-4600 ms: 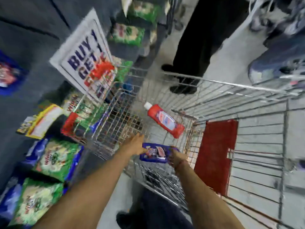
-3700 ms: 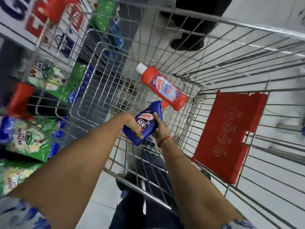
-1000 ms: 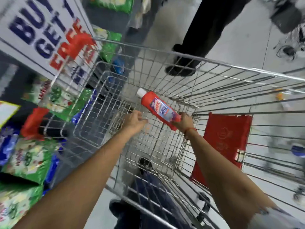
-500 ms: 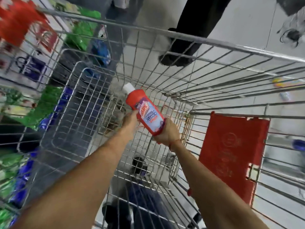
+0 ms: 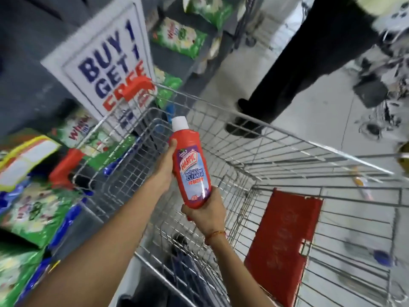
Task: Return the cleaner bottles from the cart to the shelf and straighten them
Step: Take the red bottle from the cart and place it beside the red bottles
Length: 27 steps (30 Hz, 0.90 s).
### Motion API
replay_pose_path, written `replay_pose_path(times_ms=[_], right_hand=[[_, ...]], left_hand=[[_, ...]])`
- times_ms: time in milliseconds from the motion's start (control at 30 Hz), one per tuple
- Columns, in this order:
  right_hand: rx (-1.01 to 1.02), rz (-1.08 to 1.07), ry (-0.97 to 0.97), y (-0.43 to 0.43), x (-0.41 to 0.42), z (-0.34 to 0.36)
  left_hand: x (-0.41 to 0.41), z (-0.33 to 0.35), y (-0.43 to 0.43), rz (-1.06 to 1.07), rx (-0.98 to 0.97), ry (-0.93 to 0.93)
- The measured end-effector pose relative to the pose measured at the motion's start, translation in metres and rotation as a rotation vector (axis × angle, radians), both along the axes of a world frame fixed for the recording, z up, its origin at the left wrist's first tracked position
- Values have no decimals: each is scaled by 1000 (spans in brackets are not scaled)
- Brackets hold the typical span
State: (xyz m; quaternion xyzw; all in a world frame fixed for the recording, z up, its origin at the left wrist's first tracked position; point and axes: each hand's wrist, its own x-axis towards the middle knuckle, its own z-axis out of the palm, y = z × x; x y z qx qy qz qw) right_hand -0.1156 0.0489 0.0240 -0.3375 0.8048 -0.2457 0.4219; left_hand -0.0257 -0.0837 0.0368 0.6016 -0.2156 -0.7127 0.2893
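I hold a red bathroom cleaner bottle (image 5: 190,169) with a white cap upright above the wire shopping cart (image 5: 287,151). My right hand (image 5: 204,214) grips its base from below. My left hand (image 5: 164,167) presses against its left side, thumb near the shoulder. The label faces me. No other bottle shows in the cart basket.
A shelf unit on the left holds green and blue detergent bags (image 5: 33,209) and a white "BUY 1 GET 1 FREE" sign (image 5: 106,69). A person in black trousers and shoes (image 5: 243,127) stands past the cart's far end. The cart's red child-seat flap (image 5: 283,242) hangs at right.
The red bottle has risen out of the cart basket and turned upright. Both hands came up with it. My view has swung up toward the sign and shelf.
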Motion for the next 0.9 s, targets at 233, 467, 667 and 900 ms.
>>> replay_pose_path(times_ms=[233, 467, 667, 900], right_hand=[[-254, 238, -76, -13, 46, 95], [-445, 580, -228, 5, 146, 160], [-502, 863, -305, 52, 259, 185], [-515, 1202, -391, 131, 384, 208]], left_hand=[[77, 115, 13, 219, -263, 13], [201, 207, 81, 590, -454, -156], [318, 253, 177, 827, -567, -219], [432, 273, 309, 1077, -666, -392]])
